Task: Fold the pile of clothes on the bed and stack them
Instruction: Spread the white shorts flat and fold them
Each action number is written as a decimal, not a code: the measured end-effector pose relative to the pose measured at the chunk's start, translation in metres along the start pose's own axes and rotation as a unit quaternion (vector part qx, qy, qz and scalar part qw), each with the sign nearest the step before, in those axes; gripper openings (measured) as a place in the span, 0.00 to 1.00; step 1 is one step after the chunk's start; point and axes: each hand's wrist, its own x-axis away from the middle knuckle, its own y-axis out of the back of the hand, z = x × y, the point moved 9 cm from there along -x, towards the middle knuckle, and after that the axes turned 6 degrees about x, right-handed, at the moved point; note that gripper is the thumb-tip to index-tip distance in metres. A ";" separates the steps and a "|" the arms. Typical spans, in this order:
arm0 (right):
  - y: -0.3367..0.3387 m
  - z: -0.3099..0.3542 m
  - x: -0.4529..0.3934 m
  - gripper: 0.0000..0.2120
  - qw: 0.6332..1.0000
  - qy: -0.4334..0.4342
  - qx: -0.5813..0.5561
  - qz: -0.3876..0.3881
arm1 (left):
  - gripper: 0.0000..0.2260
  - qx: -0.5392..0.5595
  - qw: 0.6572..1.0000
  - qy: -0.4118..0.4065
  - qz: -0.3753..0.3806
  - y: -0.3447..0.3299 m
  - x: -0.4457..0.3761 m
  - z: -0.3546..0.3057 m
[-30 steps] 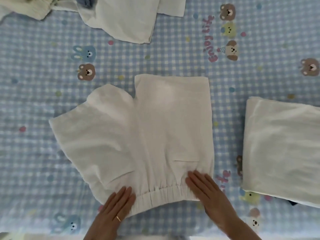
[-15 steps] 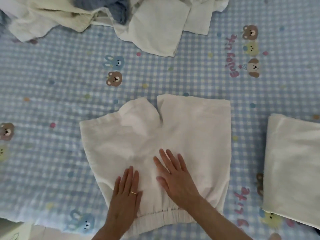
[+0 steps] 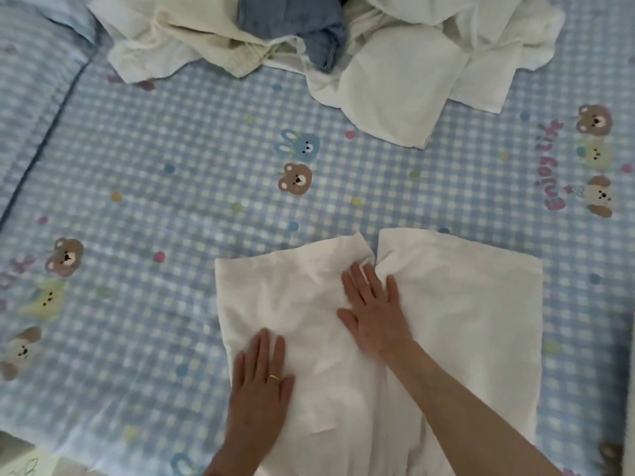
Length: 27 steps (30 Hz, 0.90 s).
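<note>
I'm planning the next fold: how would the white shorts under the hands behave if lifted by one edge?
The white shorts would probably droop and lose their shape: the cloth already puckers at the right hand. They look thin and likely light. Under the flat left hand they lie smooth on the bedsheet, so a push would likely bunch them.

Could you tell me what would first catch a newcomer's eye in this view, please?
Two flat hands, the left hand and right hand, press on white shorts spread near the bed's front edge. Beyond lies a rumpled pile of clothes on the blue checked bedsheet.
</note>
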 end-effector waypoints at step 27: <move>-0.042 -0.109 0.315 0.30 0.840 -0.382 -0.280 -0.265 | 0.06 -0.334 0.565 -0.753 0.055 -0.063 -0.095 -0.439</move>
